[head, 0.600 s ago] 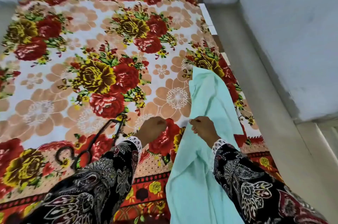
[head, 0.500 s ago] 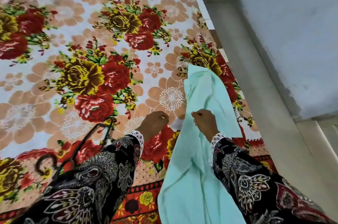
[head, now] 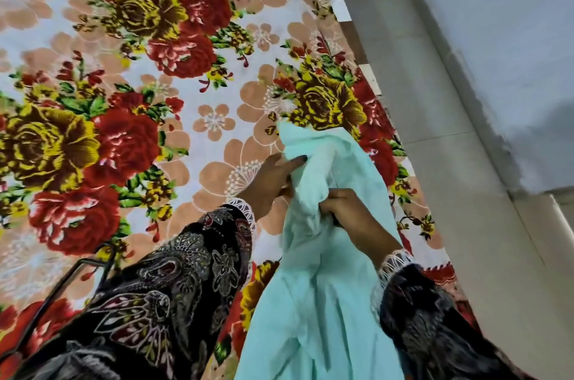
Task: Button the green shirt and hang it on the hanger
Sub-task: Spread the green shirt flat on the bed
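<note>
The pale green shirt (head: 313, 302) lies in a long bunched strip on the floral bedspread (head: 124, 69), running from the bottom middle up to the bed's right side. My left hand (head: 273, 181) reaches into the fabric at its upper left, with the thumb over a fold. My right hand (head: 351, 212) grips a bunch of the cloth just right of it. A dark hanger (head: 66, 280) lies at the lower left, mostly hidden under my left sleeve. No buttons show.
The bed's right edge (head: 341, 7) borders a narrow strip of grey floor (head: 435, 131) and a pale wall (head: 512, 22). My dark patterned sleeves fill the lower part of the view.
Both hands have moved up along the shirt and into its upper end. The cloth there is now gathered and lifted. The camera has come closer.
</note>
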